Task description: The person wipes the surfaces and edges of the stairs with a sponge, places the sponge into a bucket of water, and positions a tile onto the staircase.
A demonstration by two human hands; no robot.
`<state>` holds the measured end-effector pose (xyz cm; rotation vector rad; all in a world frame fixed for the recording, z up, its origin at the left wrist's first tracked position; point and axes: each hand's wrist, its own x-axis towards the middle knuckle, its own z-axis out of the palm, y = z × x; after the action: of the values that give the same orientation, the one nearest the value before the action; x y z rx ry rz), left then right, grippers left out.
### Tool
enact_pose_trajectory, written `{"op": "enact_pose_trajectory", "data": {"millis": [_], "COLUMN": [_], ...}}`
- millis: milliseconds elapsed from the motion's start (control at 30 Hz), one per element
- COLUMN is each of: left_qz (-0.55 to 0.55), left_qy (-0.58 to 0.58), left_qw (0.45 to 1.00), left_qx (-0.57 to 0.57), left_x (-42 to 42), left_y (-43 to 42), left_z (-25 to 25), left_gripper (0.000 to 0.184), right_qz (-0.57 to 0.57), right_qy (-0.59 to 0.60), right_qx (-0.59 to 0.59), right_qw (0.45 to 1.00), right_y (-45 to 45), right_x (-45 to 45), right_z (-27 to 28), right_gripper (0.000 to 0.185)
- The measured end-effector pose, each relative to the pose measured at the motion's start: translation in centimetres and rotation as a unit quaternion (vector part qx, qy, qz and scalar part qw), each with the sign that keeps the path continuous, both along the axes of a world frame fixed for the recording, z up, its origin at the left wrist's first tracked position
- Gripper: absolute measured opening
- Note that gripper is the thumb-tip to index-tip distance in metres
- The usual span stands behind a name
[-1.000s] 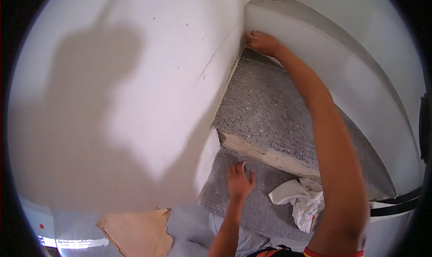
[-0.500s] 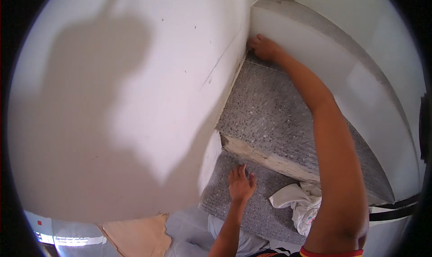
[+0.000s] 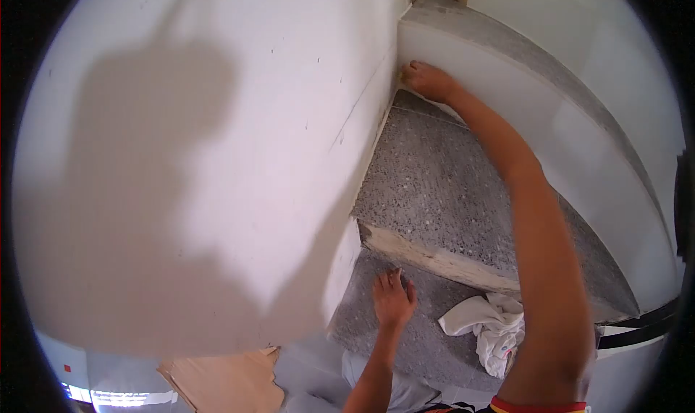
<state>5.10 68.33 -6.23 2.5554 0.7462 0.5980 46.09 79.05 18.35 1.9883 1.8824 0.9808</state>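
The lower stair step of grey, speckled stone (image 3: 434,356) carries a crumpled white fabric cloth (image 3: 498,340).

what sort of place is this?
Probably an indoor stairwell being finished or renovated: speckled grey stone-like steps against a scuffed white wall, with a rough, cream-coloured riser between two of them.

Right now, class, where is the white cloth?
In the head view, the white cloth lies low and right of centre on the lower grey step, between the left hand and the right arm.
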Motion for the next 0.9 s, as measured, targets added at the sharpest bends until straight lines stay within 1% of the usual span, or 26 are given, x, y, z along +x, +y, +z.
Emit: {"op": "enact_pose_trajectory", "data": {"millis": [33, 67, 133, 167, 233, 267, 333, 367, 433, 467, 533, 567, 633, 700, 733, 767, 800, 833, 867, 900], "left_qz": [0.000, 0.003, 0.008, 0.011, 0.014, 0.022, 0.029, 0.016, 0.001, 0.010, 0.016, 0.020, 0.018, 0.024, 0.021, 0.015, 0.008, 0.008, 0.019, 0.030], "left_qy": [0.002, 0.000, 0.002, 0.005, 0.010, 0.015, 0.013, -0.010, -0.040, -0.048, -0.060, -0.062, -0.069, -0.049, -0.052, -0.071, -0.090, -0.093, -0.081, -0.069], "left_qw": [1.000, 1.000, 1.000, 1.000, 1.000, 1.000, 0.999, 0.999, 0.999, 0.998, 0.997, 0.997, 0.997, 0.997, 0.997, 0.996, 0.995, 0.995, 0.996, 0.997], "left_qx": [0.002, 0.000, -0.003, -0.003, -0.005, -0.012, -0.029, -0.031, -0.037, -0.039, -0.040, -0.035, -0.032, -0.048, -0.050, -0.046, -0.042, -0.043, -0.035, -0.027], "left_x": [0.0, 0.1, 0.0, 0.0, 0.1, -0.1, 0.1, 0.0, 0.0, 0.1, -0.1, -0.2, -0.3, -0.2, -0.2, -0.2, -0.2, -0.2, -0.1, 0.0], "left_y": [0.0, 0.0, -0.2, -0.3, -0.3, -0.4, -0.8, -0.4, -0.2, -0.2, -0.2, -0.2, -0.3, -0.3, -0.2, -0.2, -0.1, -0.2, -0.4, -0.6], "left_z": [0.0, 0.0, -0.2, 0.0, 0.1, -0.1, -0.5, -1.1, -1.8, -2.0, -1.8, -1.6, -1.3, -1.7, -1.9, -2.0, -2.0, -1.6, -1.1, -0.8], "left_gripper": [0.041, 0.041, 0.040, 0.040, 0.040, 0.040, 0.040, 0.040, 0.040, 0.040, 0.040, 0.040, 0.040, 0.040, 0.040, 0.040, 0.041, 0.041, 0.039, 0.038], "right_qz": [-0.027, -0.026, -0.076, -0.075, -0.080, -0.080, -0.092, -0.093, -0.027, -0.029, -0.049, -0.051, -0.123, -0.120, -0.110, -0.111, -0.157, -0.200, -0.200, -0.203], "right_qy": [0.024, 0.026, 0.013, 0.016, 0.118, 0.122, -0.007, -0.011, -0.016, -0.021, 0.005, 0.004, 0.009, 0.016, 0.025, 0.023, -0.028, -0.078, -0.082, -0.050], "right_qx": [-0.017, -0.016, -0.049, -0.050, 0.042, 0.038, -0.124, -0.130, -0.061, -0.064, 0.025, 0.024, -0.146, -0.131, -0.115, -0.116, -0.202, -0.286, -0.287, -0.242], "right_qw": [0.999, 0.999, 0.996, 0.996, 0.989, 0.989, 0.988, 0.987, 0.998, 0.997, 0.998, 0.998, 0.982, 0.984, 0.987, 0.987, 0.966, 0.934, 0.933, 0.948], "right_y": [0.4, 0.7, 1.1, 1.5, 2.0, 2.0, 1.6, 1.0, -0.3, -1.2, -3.6, -4.9, -7.9, -12.4, -14.1, -15.4, -16.9, -17.8, -18.4, -19.0], "right_x": [0.1, 0.1, 0.0, 0.6, 1.6, 1.4, 1.1, 1.0, 0.8, 0.4, -0.7, -0.9, -1.1, -1.8, -2.5, -4.4, -6.9, -8.7, -9.4, -9.7], "right_z": [-0.6, -0.7, -1.1, -1.8, -3.0, -3.0, -2.1, -2.2, -2.4, -2.6, -3.1, -2.9, -2.0, -2.3, -2.7, -2.0, -0.1, 1.8, 3.1, 4.2], "right_gripper": [0.020, 0.020, 0.022, 0.022, 0.022, 0.022, 0.029, 0.029, 0.023, 0.023, 0.025, 0.025, 0.038, 0.036, 0.033, 0.033, 0.032, 0.030, 0.030, 0.032]}}
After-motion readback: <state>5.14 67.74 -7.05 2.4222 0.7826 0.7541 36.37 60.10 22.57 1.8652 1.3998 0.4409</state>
